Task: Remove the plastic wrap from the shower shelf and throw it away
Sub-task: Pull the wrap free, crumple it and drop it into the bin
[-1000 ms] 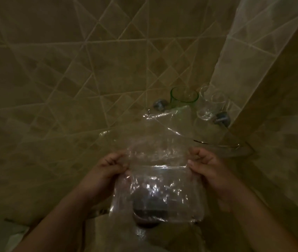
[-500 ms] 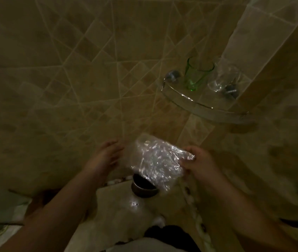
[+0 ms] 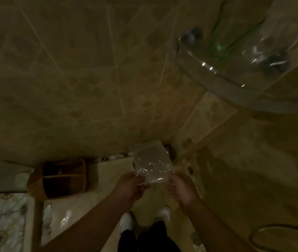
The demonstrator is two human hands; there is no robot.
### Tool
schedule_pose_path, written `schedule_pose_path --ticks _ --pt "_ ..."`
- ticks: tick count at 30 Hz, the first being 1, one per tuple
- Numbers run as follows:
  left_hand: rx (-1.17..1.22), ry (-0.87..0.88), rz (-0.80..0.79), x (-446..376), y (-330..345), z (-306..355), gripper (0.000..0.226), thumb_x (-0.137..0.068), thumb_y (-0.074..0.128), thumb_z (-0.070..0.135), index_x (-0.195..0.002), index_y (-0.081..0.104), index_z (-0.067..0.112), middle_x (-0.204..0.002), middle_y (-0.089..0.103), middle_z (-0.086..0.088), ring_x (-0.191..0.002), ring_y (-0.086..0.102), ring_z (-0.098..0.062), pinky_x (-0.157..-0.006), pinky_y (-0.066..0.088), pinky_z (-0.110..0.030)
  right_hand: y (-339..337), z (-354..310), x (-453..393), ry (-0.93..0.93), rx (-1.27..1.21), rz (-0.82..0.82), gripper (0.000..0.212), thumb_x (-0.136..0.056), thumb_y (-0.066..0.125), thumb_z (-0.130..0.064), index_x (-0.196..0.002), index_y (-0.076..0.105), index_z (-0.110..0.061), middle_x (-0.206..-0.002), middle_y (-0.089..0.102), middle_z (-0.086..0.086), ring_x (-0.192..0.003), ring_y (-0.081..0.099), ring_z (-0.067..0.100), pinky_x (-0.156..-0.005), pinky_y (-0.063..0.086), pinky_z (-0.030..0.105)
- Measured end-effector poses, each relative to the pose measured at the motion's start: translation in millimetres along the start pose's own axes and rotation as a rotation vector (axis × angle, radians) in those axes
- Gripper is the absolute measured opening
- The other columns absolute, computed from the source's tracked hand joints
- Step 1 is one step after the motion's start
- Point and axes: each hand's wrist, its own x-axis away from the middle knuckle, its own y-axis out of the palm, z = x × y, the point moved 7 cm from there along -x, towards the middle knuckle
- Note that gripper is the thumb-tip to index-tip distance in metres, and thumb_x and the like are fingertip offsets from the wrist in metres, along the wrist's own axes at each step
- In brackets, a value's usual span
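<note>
Plastic wrap [image 3: 151, 164] off glass corner shelf [image 3: 222, 82], held low over shower floor. Left hand [image 3: 131, 185] pinches near edge; right hand [image 3: 181, 186] fingers closed on other side. Judgement: ball it tight, then carry to bin. Wicker basket [image 3: 61, 177] nearby; bin unclear.

The left hand [image 3: 131, 186], apart from the plastic wrap [image 3: 152, 163] half a second ago, now grips its lower left edge again; the right hand [image 3: 182, 188] holds the lower right edge. The wrap has come off the shower shelf [image 3: 217, 79] and is now held well below it, above the floor. A brown basket [image 3: 61, 177] has come into view at left.
</note>
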Motion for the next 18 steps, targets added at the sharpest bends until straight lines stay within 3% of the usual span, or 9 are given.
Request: schedule_pose_path --ticks 3,5,8,10,12,15,18 --pt "0.008 -0.079 0.019 -49.0 -8.8 -26.1 0.011 -0.090 0.055 0.001 -0.092 0.062 0.009 -0.082 0.065 -0.011 -0.066 0.065 -0.021 -0.035 0.035 -0.015 -5.9 32.8 -38.4 0.032 0.095 0.017 0.022 -0.083 0.059 -0.004 -0.061 0.060 -0.007 -0.056 0.055 0.012 -0.042 0.048 0.016 -0.039 0.036 0.023" --pt "0.047 -0.094 0.001 -83.5 -12.8 -46.4 0.013 -0.090 0.056 0.001 -0.092 0.062 0.012 -0.079 0.064 -0.008 -0.062 0.063 -0.017 -0.041 0.037 -0.017 -5.8 55.1 -66.3 0.054 0.109 0.057 0.023 -0.081 0.057 0.004 -0.060 0.058 -0.007 -0.056 0.053 0.013 -0.042 0.047 0.016 -0.038 0.037 0.022" --pt "0.040 -0.061 0.060 -136.6 -27.6 -76.2 0.018 -0.084 0.063 -0.005 -0.098 0.062 0.007 -0.076 0.067 -0.012 -0.057 0.065 -0.015 -0.050 0.045 -0.022 0.6 86.9 -114.8 0.061 0.102 0.109 0.012 -0.078 0.056 0.005 -0.075 0.058 -0.007 -0.059 0.054 0.011 -0.043 0.047 0.012 -0.037 0.037 0.020" --pt "0.031 -0.053 0.188 -173.4 -45.2 -93.8 0.033 -0.080 0.069 -0.003 -0.108 0.054 0.006 -0.080 0.070 -0.017 -0.055 0.068 -0.015 -0.049 0.048 -0.023 4.0 107.6 -149.6 0.017 0.099 0.140 0.022 -0.077 0.059 0.002 -0.095 0.054 -0.011 -0.061 0.056 0.009 -0.047 0.049 0.013 -0.039 0.039 0.022" --pt "0.038 -0.032 0.280 -212.8 -57.9 -106.7 0.040 -0.078 0.072 -0.002 -0.106 0.048 0.016 -0.087 0.069 -0.023 -0.050 0.067 -0.014 -0.043 0.048 -0.023 8.2 125.9 -184.3 -0.063 0.115 0.152 0.029 -0.079 0.062 -0.003 -0.101 0.050 -0.017 -0.058 0.056 0.007 -0.044 0.050 0.010 -0.040 0.041 0.022" --pt "0.081 0.048 0.291 -276.9 -65.1 -117.0 0.027 -0.082 0.064 -0.004 -0.089 0.051 0.019 -0.087 0.066 -0.020 -0.051 0.068 -0.015 -0.039 0.046 -0.020 14.0 157.1 -236.9 -0.143 0.157 0.164 0.016 -0.084 0.063 -0.011 -0.089 0.052 -0.022 -0.063 0.059 0.010 -0.049 0.053 0.014 -0.043 0.044 0.026" --pt "0.077 0.067 0.271 -334.9 -66.6 -128.7 0.017 -0.085 0.061 -0.001 -0.092 0.056 0.013 -0.093 0.066 -0.016 -0.058 0.069 -0.017 -0.044 0.051 -0.020 16.1 183.3 -286.4 -0.211 0.158 0.148 0.007 -0.087 0.059 -0.010 -0.091 0.054 -0.008 -0.064 0.057 0.010 -0.052 0.052 0.018 -0.046 0.043 0.030"
